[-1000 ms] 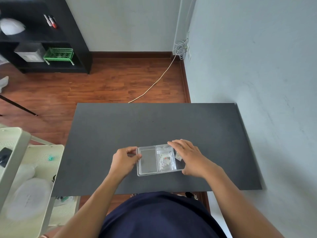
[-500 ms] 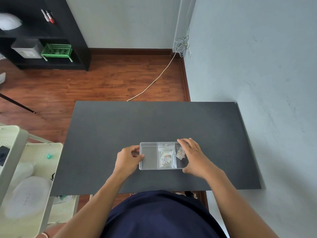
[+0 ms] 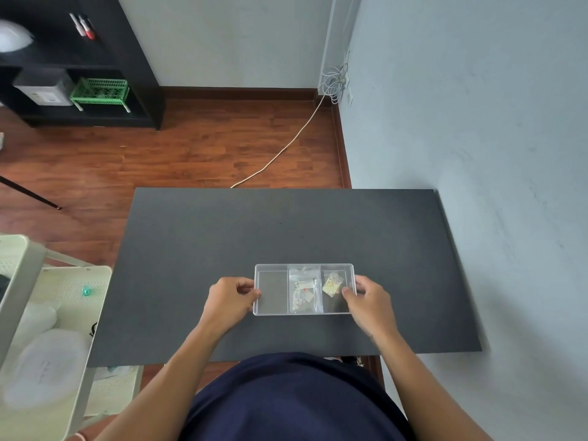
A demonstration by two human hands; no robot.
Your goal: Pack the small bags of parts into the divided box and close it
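Your grip is two-handed: your left hand (image 3: pixel 229 300) pinches the left short edge of the divided box (image 3: pixel 304 289), thumb and fingers pressed together on the rim, and your right hand (image 3: pixel 370 303) pinches the right short edge the same way, its thumb lying over the rim into the right compartment. The clear box rests flat on the dark worktop (image 3: pixel 222 243), near the edge closest to you and roughly centred in front of your body. It has three compartments side by side. The left one shows only the worktop through its clear floor. The middle one holds a clear zip bag (image 3: pixel 304 291) of small pale parts with a touch of red. The right one holds a smaller bag (image 3: pixel 332 284) of yellowish bits, lying tilted, just beside your right thumb. Whether a clear lid covers the box cannot be told from this view. A pale cart (image 3: pixel 47 313) stands to your left, beside the worktop, and a cable (image 3: pixel 286 148) trails across the wooden floor beyond.
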